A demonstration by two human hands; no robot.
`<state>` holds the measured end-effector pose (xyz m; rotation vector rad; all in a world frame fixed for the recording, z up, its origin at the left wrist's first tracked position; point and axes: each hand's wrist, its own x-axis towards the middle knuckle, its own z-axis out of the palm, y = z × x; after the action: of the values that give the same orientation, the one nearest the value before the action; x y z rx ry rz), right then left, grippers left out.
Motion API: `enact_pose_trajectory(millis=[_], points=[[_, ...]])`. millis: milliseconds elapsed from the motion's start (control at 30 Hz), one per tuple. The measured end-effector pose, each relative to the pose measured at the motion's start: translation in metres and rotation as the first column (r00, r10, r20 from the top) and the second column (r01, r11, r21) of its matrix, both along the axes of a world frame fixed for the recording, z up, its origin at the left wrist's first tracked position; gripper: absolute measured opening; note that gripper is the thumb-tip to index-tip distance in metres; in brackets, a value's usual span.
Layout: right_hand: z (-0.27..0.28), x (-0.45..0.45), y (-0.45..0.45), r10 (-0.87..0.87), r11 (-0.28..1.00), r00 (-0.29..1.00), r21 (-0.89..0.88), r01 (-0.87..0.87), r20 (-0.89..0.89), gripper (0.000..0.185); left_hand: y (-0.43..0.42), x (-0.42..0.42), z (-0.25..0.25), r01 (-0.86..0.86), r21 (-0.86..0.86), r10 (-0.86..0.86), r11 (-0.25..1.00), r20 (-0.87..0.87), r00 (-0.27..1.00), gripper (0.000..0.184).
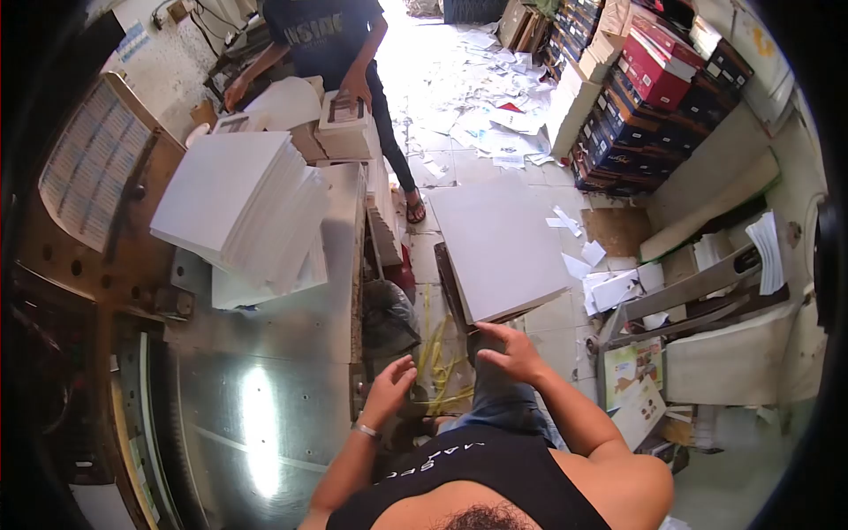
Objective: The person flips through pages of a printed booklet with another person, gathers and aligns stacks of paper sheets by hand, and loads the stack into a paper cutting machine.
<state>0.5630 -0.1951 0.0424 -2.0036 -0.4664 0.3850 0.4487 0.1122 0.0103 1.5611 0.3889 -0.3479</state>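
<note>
**Both my hands open and bare over the gap between the paper stacks**

My right hand [515,355] is held out at the near edge of the broad stack of large white sheets [503,247], palm down, thumb apart from the reaching fingers. The fingertips come right up to the stack's near corner; whether they touch it, I cannot tell. My left hand [389,391], with a silvery band [365,430] at the wrist, hangs in the air beside the shiny grey metal table [309,340], fingers loosely bent and a little spread, with nothing in them. I'm pinching nothing that I can see.

The broad stack lies low in front of me, just beyond my knees, on a dark support. On the table to my left sits a tall pile of white sheets [212,199], its layers fanned and uneven along the side facing me.

I judge this to be a moment between holds, with paper handling in hand and neither pile gripped. Taking sheets from the broad stack would call for the right fingers to close on its near edge and the left hand to come across to steady it; loose edges could slide out of line.

Past the table's far end, another person [322,31] has a hand [356,86] on a pale block-like stack [346,119]. Yellow straps [437,362] lie on the floor near my left hand.
</note>
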Motion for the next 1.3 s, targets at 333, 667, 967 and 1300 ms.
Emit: enact_pose_trajectory(millis=[333,667,967,1300], points=[[0.019,0.059,-0.061,-0.422,0.901,0.870,0.015,0.433,0.254,0.042,-0.052,0.062,-0.020,0.157,-0.065,-0.155,0.986,0.024,0.988,0.054],[-0.077,0.113,-0.131,-0.538,0.803,0.802,-0.131,0.581,0.259,0.060,-0.070,0.076,-0.035,0.100,-0.021,-0.100,0.995,-0.001,0.995,0.055],[-0.037,0.117,-0.125,-0.508,0.829,0.858,-0.227,0.512,0.078,0.062,-0.102,0.140,-0.028,-0.161,-0.139,0.174,0.977,0.088,0.981,0.076],[-0.046,0.122,-0.145,-0.397,0.902,0.917,-0.167,0.399,0.046,0.056,-0.143,0.160,-0.048,-0.218,0.080,0.205,0.973,0.142,0.968,0.070]])
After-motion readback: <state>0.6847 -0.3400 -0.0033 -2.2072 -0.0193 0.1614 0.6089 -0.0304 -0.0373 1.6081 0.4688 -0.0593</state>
